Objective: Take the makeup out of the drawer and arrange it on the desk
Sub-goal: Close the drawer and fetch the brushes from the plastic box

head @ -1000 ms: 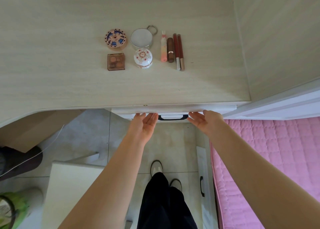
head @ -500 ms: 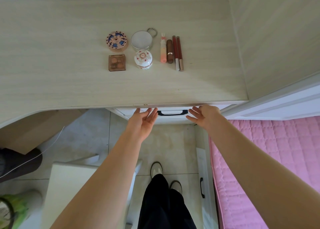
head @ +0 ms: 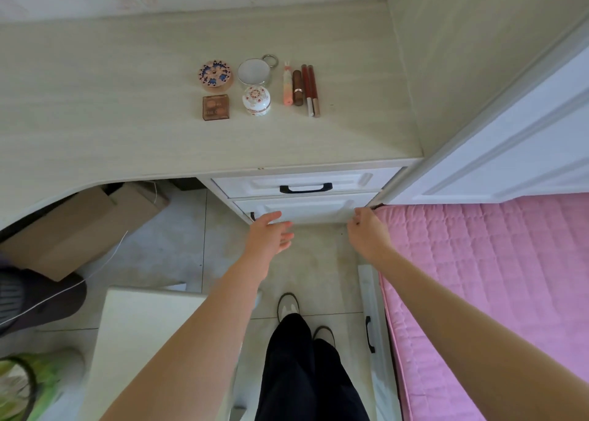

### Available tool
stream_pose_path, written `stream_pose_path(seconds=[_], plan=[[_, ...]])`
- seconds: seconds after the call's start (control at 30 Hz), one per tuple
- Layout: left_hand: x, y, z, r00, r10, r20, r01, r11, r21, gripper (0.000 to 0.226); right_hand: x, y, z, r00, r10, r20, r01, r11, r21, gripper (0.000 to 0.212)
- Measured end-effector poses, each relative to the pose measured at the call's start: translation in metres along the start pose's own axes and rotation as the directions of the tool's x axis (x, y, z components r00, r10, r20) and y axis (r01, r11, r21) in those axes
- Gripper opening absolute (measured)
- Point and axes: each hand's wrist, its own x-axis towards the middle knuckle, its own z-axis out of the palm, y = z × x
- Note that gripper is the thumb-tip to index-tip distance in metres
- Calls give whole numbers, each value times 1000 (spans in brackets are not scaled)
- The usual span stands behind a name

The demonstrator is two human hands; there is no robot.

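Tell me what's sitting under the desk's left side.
Under the desk, a brown cardboard box shows, with a thin white cord running across it. The desktop covers whatever lies further back.

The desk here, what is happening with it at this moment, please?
A person stands at the desk. Makeup is laid out on it in a tidy group: two round compacts, a square palette, a small jar and four slim tubes. The top drawer is closed. The left hand and right hand hang open, holding nothing.

The pale wood-grain desk point(head: 127, 127) carries two round patterned compacts point(head: 214, 77), a square brown palette point(head: 216, 107), a round mirror point(head: 254, 71) and four slim tubes point(head: 301, 89).
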Motion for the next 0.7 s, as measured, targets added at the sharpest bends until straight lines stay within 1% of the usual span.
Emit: stream_pose_path(seconds=[0.1, 0.17, 0.23, 0.3, 0.37, 0.43, 0.5, 0.57, 0.63, 0.67, 0.7], plan=[[-28, -24, 4, 997, 66, 34, -71, 981, 178, 32, -41, 24, -4, 996, -90, 29, 92, 990, -104, 37], [-46, -39, 9, 988, 141, 58, -152, 933, 327, 31, -70, 40, -10, 992, -122, 35, 127, 978, -166, 38], [-63, -54, 14, 973, 202, 114, -232, 859, 457, 31, -100, 56, -16, 991, -128, 32, 132, 970, -204, 36], [-78, -68, 16, 951, 235, 202, -309, 751, 584, 31, -129, 73, -21, 993, -121, 2, 118, 965, -234, 29], [-92, -82, 18, 923, 264, 279, -384, 612, 691, 32, -156, 88, -25, 993, -116, -38, 102, 959, -263, 25], [-105, -96, 22, 880, 288, 378, -473, 458, 753, 35, -180, 103, -26, 986, -130, -100, 93, 944, -318, 32], [-119, -107, 28, 820, 311, 480, -557, 247, 793, 40, -203, 115, -24, 979, -134, -156, 70, 930, -360, 40], [-133, -115, 34, 718, 352, 601, -648, 23, 761, 43, -227, 126, -19, 975, -86, -205, 7, 934, -357, 45], [-149, -122, 40, 581, 365, 727, -740, -134, 659, 44, -250, 135, -13, 963, -40, -266, -53, 941, -335, 47], [-156, -126, 45, 517, 346, 783, -773, -202, 601, 45, -261, 140, -10, 955, -13, -295, -86, 943, -320, 48], [-164, -129, 50, 470, 316, 824, -793, -260, 551, 47, -272, 145, -7, 947, 15, -321, -119, 944, -309, 49]])
